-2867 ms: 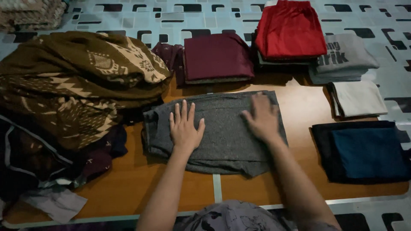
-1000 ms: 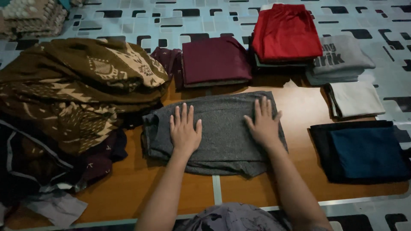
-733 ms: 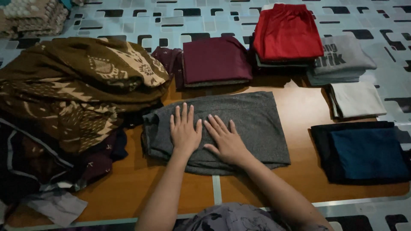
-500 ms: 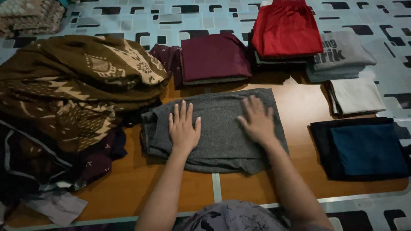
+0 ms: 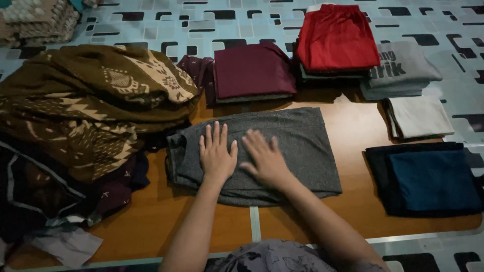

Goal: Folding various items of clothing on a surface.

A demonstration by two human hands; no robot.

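Note:
A dark grey folded garment lies flat on the brown floor panel in front of me. My left hand rests palm down on its left part, fingers spread. Just to the right of it, my right hand presses flat on the middle of the cloth, fingers apart and slightly blurred. Neither hand grips anything.
A heap of brown patterned and dark cloths fills the left. Folded piles lie behind and right: maroon, red, grey printed, white, and dark blue on black. A patterned mat surrounds the panel.
My right hand slid from the garment's right side back to its middle, beside the left hand. The left hand stayed in place on the cloth.

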